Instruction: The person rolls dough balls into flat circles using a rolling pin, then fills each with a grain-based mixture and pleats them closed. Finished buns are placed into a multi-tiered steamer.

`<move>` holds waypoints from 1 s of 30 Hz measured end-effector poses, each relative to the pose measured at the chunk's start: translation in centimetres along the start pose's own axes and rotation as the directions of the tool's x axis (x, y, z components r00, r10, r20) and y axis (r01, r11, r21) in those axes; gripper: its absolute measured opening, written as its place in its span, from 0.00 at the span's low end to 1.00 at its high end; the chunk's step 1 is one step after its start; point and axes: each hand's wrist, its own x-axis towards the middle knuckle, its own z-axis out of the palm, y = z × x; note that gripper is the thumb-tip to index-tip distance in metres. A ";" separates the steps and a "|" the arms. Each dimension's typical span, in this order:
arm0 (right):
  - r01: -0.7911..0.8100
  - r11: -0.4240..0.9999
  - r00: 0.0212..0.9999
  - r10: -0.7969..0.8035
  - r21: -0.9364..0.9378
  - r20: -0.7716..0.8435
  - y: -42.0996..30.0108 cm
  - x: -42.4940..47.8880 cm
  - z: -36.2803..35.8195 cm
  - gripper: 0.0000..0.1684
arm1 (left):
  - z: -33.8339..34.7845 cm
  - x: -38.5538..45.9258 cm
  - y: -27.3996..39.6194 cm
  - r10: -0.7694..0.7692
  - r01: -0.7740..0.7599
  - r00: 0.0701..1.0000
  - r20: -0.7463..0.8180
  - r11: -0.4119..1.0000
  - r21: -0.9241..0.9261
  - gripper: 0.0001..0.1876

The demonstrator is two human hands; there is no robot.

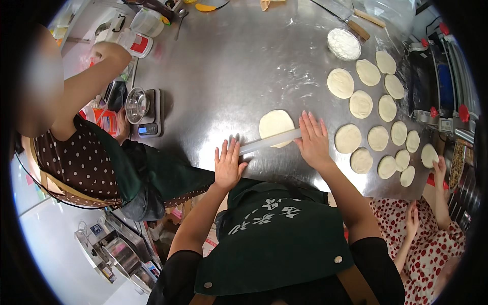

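A pale rolling pin [270, 142] lies slantwise across the near part of a flat dough round [276, 124] on the steel table. My left hand [227, 164] holds the pin's left end under the palm, fingers stretched forward. At the pin's right end, my right hand [315, 142] bears down the same way and hides that tip. Just right of it begins a group of several flattened dough rounds [347, 138], spread over the table's right side. A bowl of white flour [344, 44] stands beyond them.
At left, a co-worker's arm [100, 72] reaches over tubs near a digital scale [149, 127] and metal bowl [137, 105]. Another person's hand [439, 167] touches a dough round [429, 155] at the right edge. A machine with red knobs [446, 91] borders the table. Wooden-handled tools [358, 30] lie at the back.
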 end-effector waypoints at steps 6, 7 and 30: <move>0.049 0.996 0.996 -0.043 0.079 -0.081 -0.7 -5.6 1.1 0.21 | -2.2 0.0 0.5 0.100 -0.113 0.989 -0.112 0.986 -0.121 0.18; 0.064 0.987 0.996 -0.053 0.151 -0.076 -1.3 -6.5 0.6 0.19 | -2.5 1.6 0.8 0.125 -0.159 0.965 -0.232 0.978 -0.135 0.14; -0.213 0.933 0.963 0.251 0.291 -0.099 -4.6 -6.8 -2.4 0.30 | 0.5 13.6 6.6 -0.063 -0.043 0.981 -0.181 0.847 -0.530 0.11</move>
